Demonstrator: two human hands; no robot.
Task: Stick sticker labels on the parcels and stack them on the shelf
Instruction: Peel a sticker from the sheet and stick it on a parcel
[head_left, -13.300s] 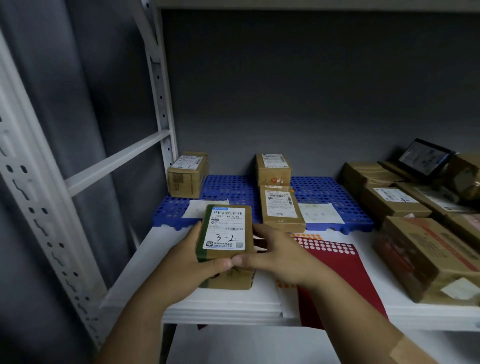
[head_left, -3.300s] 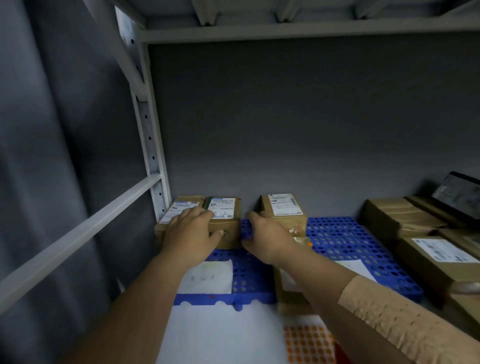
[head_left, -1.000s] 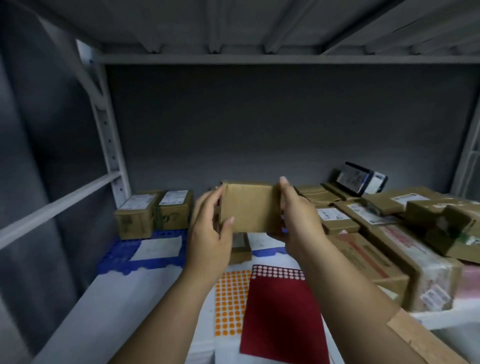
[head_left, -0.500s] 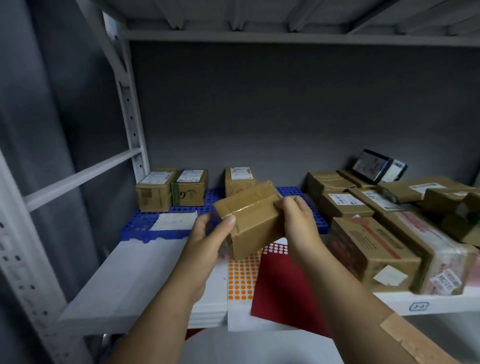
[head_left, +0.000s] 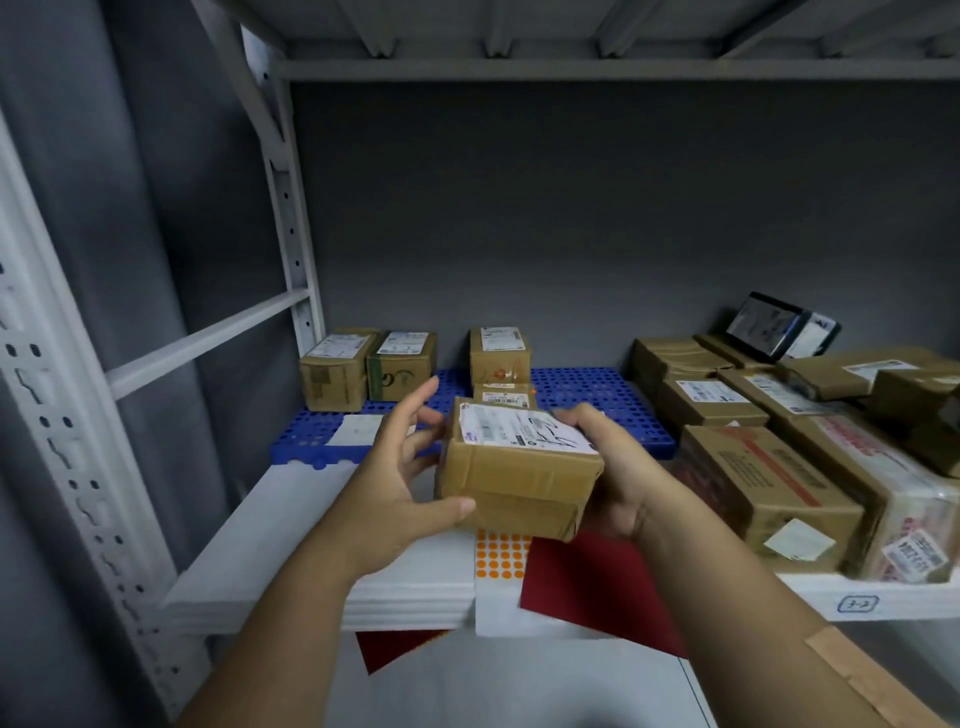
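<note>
A small brown cardboard parcel (head_left: 514, 475) with a white shipping label on top is held above the front of the white shelf (head_left: 291, 545). My left hand (head_left: 402, 486) grips its left end, thumb on the front face and fingers spread behind. My right hand (head_left: 610, 480) holds its right end from below and behind. Under the parcel lies a sheet of orange dot stickers (head_left: 501, 558) beside a red sheet (head_left: 587, 592). Three labelled parcels (head_left: 397, 358) stand at the back on a blue plastic grid (head_left: 587, 400). Another small parcel (head_left: 506, 397) lies just behind the held one.
A pile of larger brown parcels (head_left: 769, 488) fills the right side of the shelf, with a dark flat package (head_left: 774, 327) leaning at the back. White perforated uprights (head_left: 283, 208) and a crossbar stand on the left. A shelf deck is overhead. White slips lie on the blue grid.
The parcel has been turned in my hands so its labelled face is up, and it sits lower over the sticker sheets. Earlier, a labelled parcel went to the back row.
</note>
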